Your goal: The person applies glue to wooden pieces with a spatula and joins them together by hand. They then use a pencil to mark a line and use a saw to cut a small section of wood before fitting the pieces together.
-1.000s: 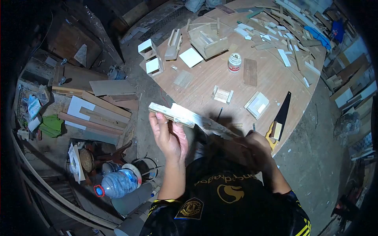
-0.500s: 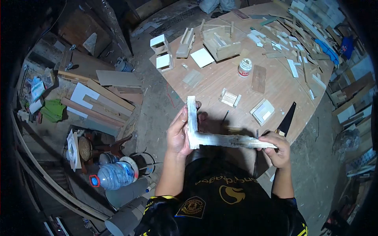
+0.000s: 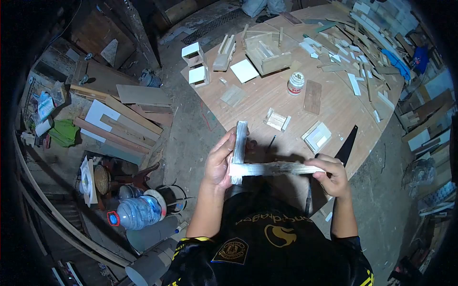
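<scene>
My left hand is closed around a short pale wooden strip, which points away from me. A longer wooden strip lies crosswise, its left end over the lower part of the short one, so the two make an L. Its right end is pinched between the thumb and fingers of my right hand. Both strips are up in front of my chest, over the near edge of the table. Beyond my right hand rests a handsaw with a dark blade.
On the wooden table stand an open white-and-red jar, a small wooden frame and a square block. Farther back is a wooden box. Wood scraps cover the right side. A water bottle lies lower left.
The short strip has tilted, its top moving right and slightly down. The longer strip's left end now overlaps it, with a stub showing below. My right hand has shifted slightly left and up.
</scene>
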The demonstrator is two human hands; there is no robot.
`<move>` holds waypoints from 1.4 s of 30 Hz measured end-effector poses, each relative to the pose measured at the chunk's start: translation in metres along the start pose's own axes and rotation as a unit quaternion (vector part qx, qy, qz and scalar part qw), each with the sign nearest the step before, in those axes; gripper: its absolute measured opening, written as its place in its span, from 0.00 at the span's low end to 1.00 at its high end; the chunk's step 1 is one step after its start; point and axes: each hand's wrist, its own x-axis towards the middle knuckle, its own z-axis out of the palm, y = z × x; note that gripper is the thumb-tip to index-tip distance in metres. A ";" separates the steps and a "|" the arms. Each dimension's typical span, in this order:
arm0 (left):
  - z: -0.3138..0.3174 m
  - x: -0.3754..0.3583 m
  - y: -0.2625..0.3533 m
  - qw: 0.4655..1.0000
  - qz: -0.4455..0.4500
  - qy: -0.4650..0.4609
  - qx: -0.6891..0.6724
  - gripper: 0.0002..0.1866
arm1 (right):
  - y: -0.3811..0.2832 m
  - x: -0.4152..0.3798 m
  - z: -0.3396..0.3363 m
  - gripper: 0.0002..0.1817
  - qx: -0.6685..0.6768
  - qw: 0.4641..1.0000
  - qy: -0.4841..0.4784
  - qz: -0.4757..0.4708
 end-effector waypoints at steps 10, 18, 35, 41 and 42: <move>-0.030 0.008 -0.002 0.991 -0.040 -0.129 -0.015 0.23 | 0.009 0.002 -0.008 0.16 -0.008 1.000 0.026 -0.004; -0.035 0.011 -0.004 0.987 -0.054 -0.150 -0.021 0.22 | 0.009 0.014 -0.003 0.16 -0.034 0.995 0.092 0.030; -0.067 0.065 0.012 0.984 -0.089 -0.064 0.143 0.25 | 0.112 0.068 -0.036 0.17 -0.109 0.942 0.247 0.200; -0.097 0.102 0.017 0.975 -0.042 -0.011 0.217 0.18 | 0.174 0.149 -0.098 0.17 -0.367 0.868 0.169 0.290; -0.092 0.103 0.020 0.975 -0.050 0.033 0.215 0.16 | 0.173 0.165 -0.100 0.17 -0.393 0.841 0.119 0.352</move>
